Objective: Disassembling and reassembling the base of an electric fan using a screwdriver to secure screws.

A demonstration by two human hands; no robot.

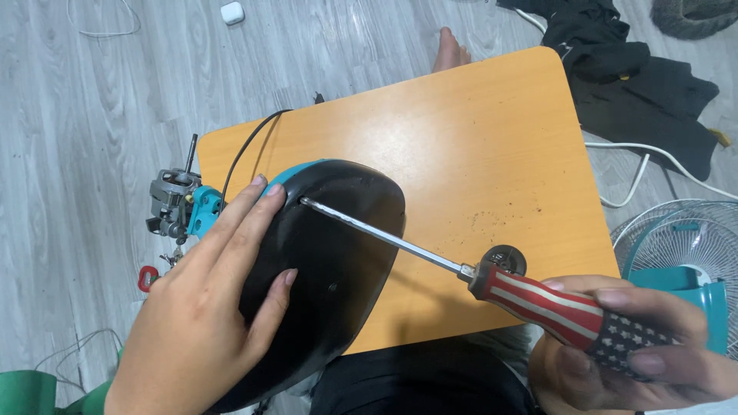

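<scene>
Screwdriver (492,277) tip meets rounded black plastic base (330,277).

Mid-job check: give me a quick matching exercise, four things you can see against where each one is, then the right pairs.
Things:
1. screwdriver
2. black base
3. fan motor
4. fan guard

Places:
A. on the floor at the right edge of the view
B. under the left hand
C. gripped in the right hand
D. off the table's left edge

Pairs: 1-C, 2-B, 3-D, 4-A

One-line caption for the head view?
Left hand steadies a black fan base on an orange table; right hand drives a striped-handled screwdriver into it.
</scene>
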